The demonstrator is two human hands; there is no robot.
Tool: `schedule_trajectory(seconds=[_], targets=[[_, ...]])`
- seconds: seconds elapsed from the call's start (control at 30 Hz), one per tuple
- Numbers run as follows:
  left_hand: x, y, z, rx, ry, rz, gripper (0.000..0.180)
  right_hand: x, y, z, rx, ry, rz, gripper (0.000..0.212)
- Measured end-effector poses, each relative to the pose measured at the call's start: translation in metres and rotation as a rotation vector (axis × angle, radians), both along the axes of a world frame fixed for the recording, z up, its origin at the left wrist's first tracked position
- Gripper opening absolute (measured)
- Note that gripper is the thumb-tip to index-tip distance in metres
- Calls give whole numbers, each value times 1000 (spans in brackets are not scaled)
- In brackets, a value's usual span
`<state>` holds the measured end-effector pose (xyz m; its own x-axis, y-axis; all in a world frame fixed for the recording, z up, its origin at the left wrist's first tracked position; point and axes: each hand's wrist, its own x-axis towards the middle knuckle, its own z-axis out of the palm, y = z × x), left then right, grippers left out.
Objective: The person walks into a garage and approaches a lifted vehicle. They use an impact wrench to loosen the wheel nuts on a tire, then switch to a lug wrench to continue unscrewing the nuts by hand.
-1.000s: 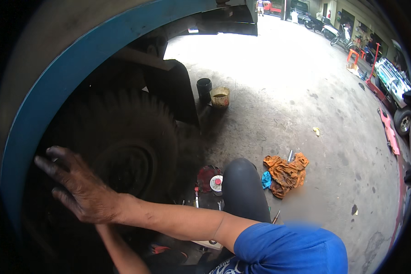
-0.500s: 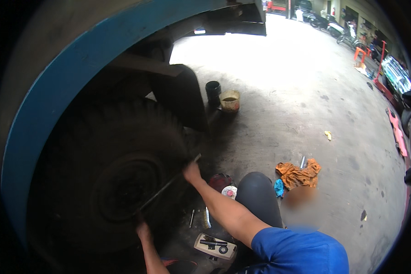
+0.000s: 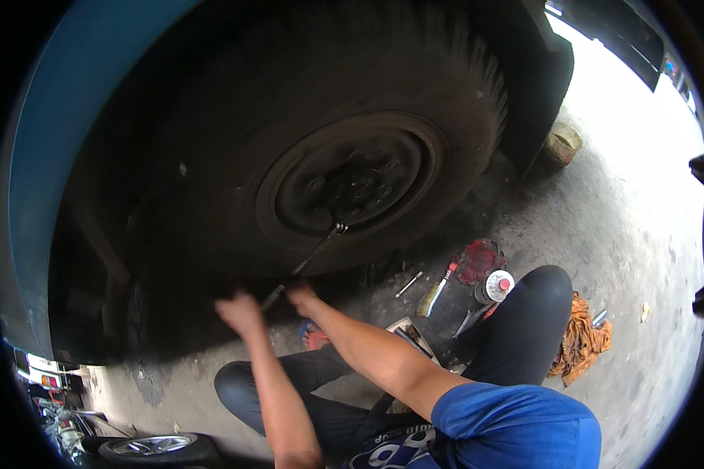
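Observation:
A long-handled wrench (image 3: 311, 256) slants down from the hub area of a big, dusty truck wheel (image 3: 289, 168), its shiny head at the lower part of the rim. Near the handle's lower end, my right hand (image 3: 303, 300) is closed at the bar, its fingers partly hidden. Just left of the handle end is my left hand (image 3: 241, 314), smeared by motion, so its fingers cannot be read. A stretch of the grip shows between the two hands. The wheel's bolts are dark and hard to make out.
Beside my knee lie a wire brush (image 3: 438, 289), a small metal rod (image 3: 409, 284), a red dish (image 3: 481, 261), a round can (image 3: 495, 286) and a shallow tray (image 3: 414, 336). An orange rag (image 3: 580, 344) is farther right. A loose wheel (image 3: 160, 447) rests at lower left.
My view has swung left and down. The wrench's handle now points down-left from the wheel instead of up-right. Both hands are now together around its lower end.

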<state>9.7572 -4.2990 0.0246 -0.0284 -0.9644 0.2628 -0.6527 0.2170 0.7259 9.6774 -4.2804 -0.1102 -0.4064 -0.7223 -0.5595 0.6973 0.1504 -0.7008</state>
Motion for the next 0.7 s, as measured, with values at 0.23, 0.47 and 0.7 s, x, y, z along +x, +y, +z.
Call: schedule_trajectory(seconds=[0.23,0.47,0.7], targets=[[34,12,136,53,616,38,80,7,22,179,-722,-605,-64,32],[-94,94,214,-549,600,-380,42,-90,154,285,-430,862,-56,31],[-238,171,122,-510,343,-973,38,-207,255,340,-283,1939,-1023,44]])
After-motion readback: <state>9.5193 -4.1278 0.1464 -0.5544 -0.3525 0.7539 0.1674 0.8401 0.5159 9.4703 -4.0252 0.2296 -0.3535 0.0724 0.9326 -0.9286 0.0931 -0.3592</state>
